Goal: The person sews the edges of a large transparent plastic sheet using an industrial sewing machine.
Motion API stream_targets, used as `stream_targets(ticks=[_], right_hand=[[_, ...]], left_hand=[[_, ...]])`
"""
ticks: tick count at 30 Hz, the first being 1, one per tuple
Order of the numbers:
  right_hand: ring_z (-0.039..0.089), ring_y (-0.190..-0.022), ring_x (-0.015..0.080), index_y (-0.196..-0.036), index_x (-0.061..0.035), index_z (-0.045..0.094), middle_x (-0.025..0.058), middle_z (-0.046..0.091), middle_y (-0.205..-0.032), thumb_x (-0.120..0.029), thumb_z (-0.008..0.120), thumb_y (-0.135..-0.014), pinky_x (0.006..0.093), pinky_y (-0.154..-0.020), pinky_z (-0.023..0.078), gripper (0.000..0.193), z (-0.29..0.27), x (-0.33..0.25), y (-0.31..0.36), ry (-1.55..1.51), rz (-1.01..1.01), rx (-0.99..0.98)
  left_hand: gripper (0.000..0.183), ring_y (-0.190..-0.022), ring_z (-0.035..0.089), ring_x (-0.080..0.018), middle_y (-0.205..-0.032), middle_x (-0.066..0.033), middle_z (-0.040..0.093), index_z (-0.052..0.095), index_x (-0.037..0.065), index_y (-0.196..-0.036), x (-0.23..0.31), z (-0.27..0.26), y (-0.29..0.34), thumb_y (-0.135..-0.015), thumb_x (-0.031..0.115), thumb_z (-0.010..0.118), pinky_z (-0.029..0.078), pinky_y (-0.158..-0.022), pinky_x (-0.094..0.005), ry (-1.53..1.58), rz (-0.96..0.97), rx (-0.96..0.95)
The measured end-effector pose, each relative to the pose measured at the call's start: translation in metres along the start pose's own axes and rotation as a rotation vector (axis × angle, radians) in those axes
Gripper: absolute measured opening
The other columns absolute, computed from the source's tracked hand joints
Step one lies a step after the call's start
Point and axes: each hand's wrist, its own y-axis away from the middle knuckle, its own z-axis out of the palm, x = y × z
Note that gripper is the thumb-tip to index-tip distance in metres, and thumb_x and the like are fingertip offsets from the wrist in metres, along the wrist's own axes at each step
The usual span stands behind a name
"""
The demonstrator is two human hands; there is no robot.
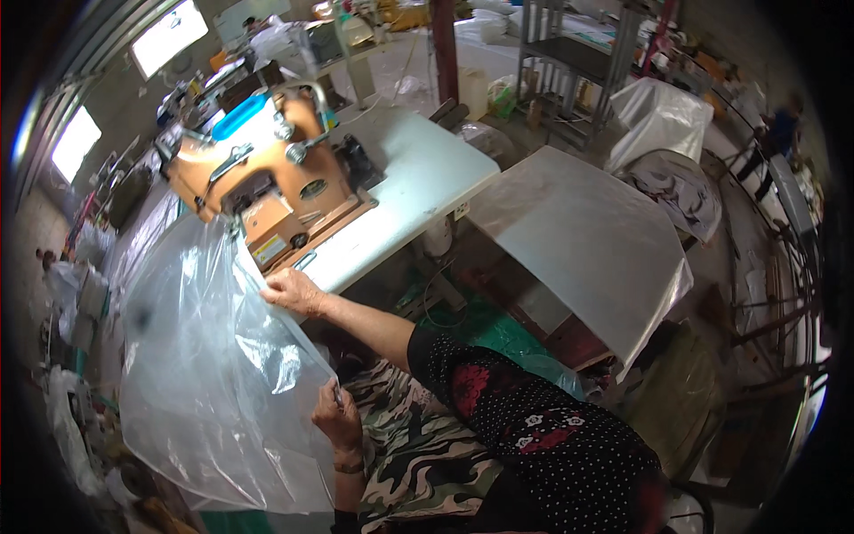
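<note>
A large sheet of clear plastic film [191, 356], perhaps a bag, hangs from the sewing machine down over the left side. Its top edge reaches the needle area of the orange industrial sewing machine [276, 165]. My right hand [295, 292] is closed on the sheet's edge just in front of the machine, beside the white table. Lower down, near my lap, my left hand [338, 416] is closed at the same edge. A small greyish thing shows between its thumb and finger, too small to name. The fingertips' far sides are hidden.
The white sewing table [427, 165] extends right from the machine. A flat board covered in clear film [578, 236] stands right of it. Beyond are a metal rack [569, 67], a grey cloth bundle [672, 187] and a distant person [783, 133]. Green sheeting [489, 325] lies below the table.
</note>
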Motion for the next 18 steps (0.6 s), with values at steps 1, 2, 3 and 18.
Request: stream_targets(ticks=[1, 2, 3, 18], right_hand=[[0.059, -0.063, 0.0321, -0.07, 0.0022, 0.057, 0.0198, 0.056, -0.065, -0.031, 0.057, -0.083, 0.04, -0.062, 0.046, 0.035, 0.003, 0.006, -0.001, 0.006, -0.053, 0.022], [0.059, -0.063, 0.0317, -0.07, 0.0011, 0.058, 0.0194, 0.057, -0.067, -0.031, 0.059, -0.082, 0.0393, -0.063, 0.046, 0.034, 0.003, 0.019, -0.003, -0.01, -0.027, 0.029], [0.06, -0.065, 0.0321, -0.071, 0.0004, 0.059, 0.0194, 0.058, -0.069, -0.031, 0.059, -0.082, 0.039, -0.063, 0.046, 0.033, 0.001, 0.021, -0.003, 0.047, -0.004, 0.028], [0.05, -0.053, 0.0142, -0.07, 0.0026, 0.057, 0.0089, 0.052, -0.056, -0.03, 0.059, -0.089, 0.0332, -0.054, 0.042, 0.038, -0.008, 0.008, 0.001, -0.082, 0.077, -0.062]], left_hand=[[0.021, -0.07, 0.063, -0.0379, -0.083, -0.0197, 0.064, 0.062, 0.001, -0.103, 0.001, -0.001, 0.001, -0.082, 0.003, 0.059, 0.049, -0.061, -0.0394, -0.027, -0.014, -0.02], [0.022, -0.071, 0.062, -0.039, -0.084, -0.02, 0.063, 0.063, 0.001, -0.103, 0.002, 0.0, -0.004, -0.081, 0.004, 0.059, 0.049, -0.061, -0.0404, -0.01, 0.036, -0.025], [0.022, -0.071, 0.061, -0.0399, -0.085, -0.02, 0.063, 0.063, 0.002, -0.102, 0.003, 0.0, -0.005, -0.081, 0.005, 0.06, 0.048, -0.06, -0.0411, 0.023, 0.018, -0.036], [0.029, -0.072, 0.059, -0.0335, -0.081, -0.0132, 0.055, 0.059, 0.002, -0.107, -0.006, 0.0, -0.016, -0.078, 0.002, 0.062, 0.046, -0.059, -0.0407, 0.061, 0.05, -0.079]])
